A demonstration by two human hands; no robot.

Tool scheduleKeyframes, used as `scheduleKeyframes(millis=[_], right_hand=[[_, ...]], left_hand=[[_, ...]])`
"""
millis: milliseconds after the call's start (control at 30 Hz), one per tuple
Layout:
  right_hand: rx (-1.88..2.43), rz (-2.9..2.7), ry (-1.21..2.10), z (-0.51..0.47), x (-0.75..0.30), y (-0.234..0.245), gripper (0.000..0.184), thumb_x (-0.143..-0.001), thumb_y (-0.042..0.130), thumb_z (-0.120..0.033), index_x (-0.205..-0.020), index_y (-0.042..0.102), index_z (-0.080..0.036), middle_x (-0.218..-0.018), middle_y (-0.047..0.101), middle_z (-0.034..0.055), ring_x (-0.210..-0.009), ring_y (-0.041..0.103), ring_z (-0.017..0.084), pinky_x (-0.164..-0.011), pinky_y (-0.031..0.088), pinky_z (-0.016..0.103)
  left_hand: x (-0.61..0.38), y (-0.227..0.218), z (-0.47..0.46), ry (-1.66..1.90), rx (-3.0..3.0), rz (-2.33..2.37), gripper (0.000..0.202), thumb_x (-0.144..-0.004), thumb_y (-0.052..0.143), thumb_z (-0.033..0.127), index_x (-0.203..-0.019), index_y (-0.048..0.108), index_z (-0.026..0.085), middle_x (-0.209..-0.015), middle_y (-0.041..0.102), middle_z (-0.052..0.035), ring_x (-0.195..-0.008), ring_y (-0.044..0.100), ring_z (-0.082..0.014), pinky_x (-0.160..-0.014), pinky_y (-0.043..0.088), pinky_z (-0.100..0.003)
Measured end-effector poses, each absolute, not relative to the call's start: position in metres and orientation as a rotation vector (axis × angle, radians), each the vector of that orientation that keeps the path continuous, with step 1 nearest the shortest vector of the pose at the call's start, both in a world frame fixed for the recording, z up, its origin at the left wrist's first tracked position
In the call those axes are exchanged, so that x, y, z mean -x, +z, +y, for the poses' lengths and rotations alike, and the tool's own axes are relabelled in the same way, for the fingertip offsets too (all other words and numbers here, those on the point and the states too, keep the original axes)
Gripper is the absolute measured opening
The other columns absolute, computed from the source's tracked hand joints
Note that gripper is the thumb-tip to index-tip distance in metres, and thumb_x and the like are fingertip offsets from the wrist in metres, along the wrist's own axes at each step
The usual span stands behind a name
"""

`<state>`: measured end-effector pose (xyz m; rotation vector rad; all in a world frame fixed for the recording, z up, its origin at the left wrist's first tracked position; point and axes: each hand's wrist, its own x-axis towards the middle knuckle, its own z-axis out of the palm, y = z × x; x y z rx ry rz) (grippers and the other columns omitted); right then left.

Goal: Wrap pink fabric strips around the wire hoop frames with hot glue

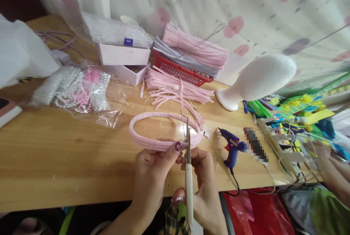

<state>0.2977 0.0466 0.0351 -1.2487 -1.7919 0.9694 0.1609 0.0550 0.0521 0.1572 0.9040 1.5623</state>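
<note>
My left hand pinches the near side of a pink wrapped hoop that lies on the wooden table, with the thumb pressed on the pink wrapping. My right hand is closed round white-handled scissors, whose blades point up and away across the hoop beside my left thumb. Both hands sit at the table's near edge.
A blue glue gun stands right of the hoop. Loose pink strips, a red basket of bundled strips, white boxes, a bag of pearl beads and a white foam head lie behind. Another person's arm is at right.
</note>
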Motion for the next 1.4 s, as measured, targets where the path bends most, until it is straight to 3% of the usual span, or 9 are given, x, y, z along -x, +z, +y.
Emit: scheduleKeyframes(millis=[133,267,433,667,800,1000,1200,1400], right_hand=[[1.301,-1.778,0.964,0.046,-0.297,0.034,0.028,-0.086,0.072,-0.033,-0.103,0.051,-0.028,-0.092,0.056,-0.0006,-0.082,0.053,0.017,-0.069,0.047,0.029],[1.355,-1.680,0.921,0.043,-0.289,0.033,0.026,-0.083,0.074,-0.026,-0.092,0.050,-0.026,-0.080,0.052,-0.0037,-0.068,0.050,0.014,-0.061,0.045,0.026],[1.403,-1.492,0.862,0.047,-0.284,0.032,0.027,-0.090,0.069,-0.035,-0.081,0.045,-0.025,-0.072,0.051,-0.0054,-0.057,0.048,0.011,-0.054,0.044,0.024],[1.697,-1.321,0.558,0.078,-0.325,0.029,0.043,-0.072,0.084,-0.052,-0.083,0.054,-0.023,-0.065,0.061,-0.0019,-0.055,0.059,0.016,-0.049,0.048,0.028],[1.809,-1.390,0.541,0.081,-0.336,0.020,0.036,-0.084,0.073,-0.052,-0.096,0.058,-0.021,-0.083,0.074,0.0081,-0.073,0.071,0.023,-0.061,0.055,0.034],[1.914,-1.460,0.584,0.081,-0.332,0.009,0.043,-0.086,0.064,-0.057,-0.106,0.062,-0.018,-0.104,0.076,0.0163,-0.089,0.074,0.030,-0.078,0.058,0.044],[2.026,-1.693,0.334,0.085,-0.333,0.012,0.037,-0.086,0.054,-0.049,-0.100,0.068,-0.018,-0.100,0.073,0.0163,-0.091,0.068,0.033,-0.080,0.050,0.046],[2.137,-1.666,0.342,0.090,-0.329,0.013,0.029,-0.079,0.057,-0.047,-0.090,0.061,-0.020,-0.090,0.072,0.0148,-0.084,0.068,0.033,-0.073,0.047,0.043]], left_hand=[[-0.160,0.047,0.056,1.579,-0.156,0.866,0.016,-0.059,0.094,0.023,-0.067,0.080,0.020,-0.059,0.070,0.0014,-0.059,0.066,-0.0124,-0.061,0.055,-0.020],[-0.157,0.043,0.056,1.577,-0.167,0.855,0.017,-0.060,0.094,0.024,-0.069,0.081,0.019,-0.061,0.071,0.0013,-0.059,0.065,-0.0100,-0.060,0.054,-0.016],[-0.154,0.040,0.056,1.619,-0.220,0.892,0.019,-0.064,0.093,0.031,-0.068,0.080,0.018,-0.059,0.070,0.0002,-0.056,0.062,-0.0104,-0.060,0.055,-0.019],[-0.144,0.043,0.059,1.635,-0.088,0.878,0.023,-0.058,0.096,0.026,-0.074,0.080,0.018,-0.081,0.079,-0.0024,-0.078,0.074,-0.0150,-0.071,0.062,-0.020],[-0.136,0.041,0.058,1.666,-0.057,0.911,0.025,-0.056,0.095,0.016,-0.074,0.078,0.017,-0.076,0.079,-0.0001,-0.071,0.074,-0.0118,-0.070,0.062,-0.017],[-0.135,0.039,0.051,1.642,-0.080,0.946,0.018,-0.066,0.092,0.023,-0.075,0.078,0.016,-0.077,0.080,-0.0009,-0.075,0.076,-0.0119,-0.073,0.062,-0.016],[-0.134,0.037,0.049,1.640,-0.105,0.939,0.017,-0.066,0.092,0.023,-0.075,0.080,0.016,-0.075,0.080,-0.0021,-0.073,0.075,-0.0115,-0.071,0.063,-0.016],[-0.134,0.031,0.047,1.594,-0.159,0.920,0.017,-0.066,0.093,0.026,-0.076,0.082,0.018,-0.078,0.081,-0.0029,-0.074,0.076,-0.0123,-0.071,0.063,-0.018]])
